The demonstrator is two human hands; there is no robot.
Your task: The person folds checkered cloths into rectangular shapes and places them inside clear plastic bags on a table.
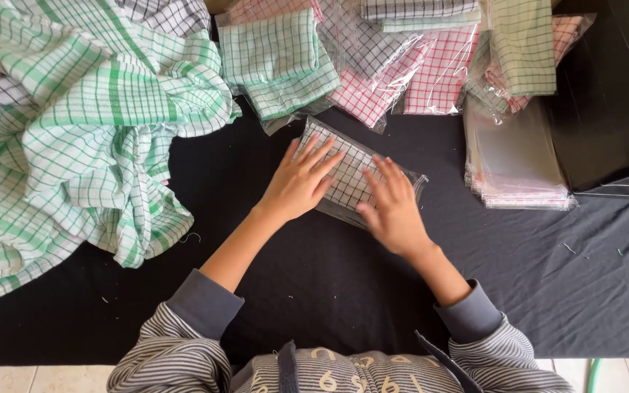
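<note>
Both hands lie flat and spread, gripping nothing, on the bagged black-checked cloth (343, 175) at frame centre: left hand (300, 182) on its left half, right hand (393, 207) on its right half. The packet rests on the black table (329, 291), tilted. Risk: uneven pressing likely traps air or wrinkles the clear sleeve. Risk: the slick film may slide toward the stack of empty sleeves (515, 164) at right. The loose green-checked cloth (89, 124) at left lies well apart.
</note>
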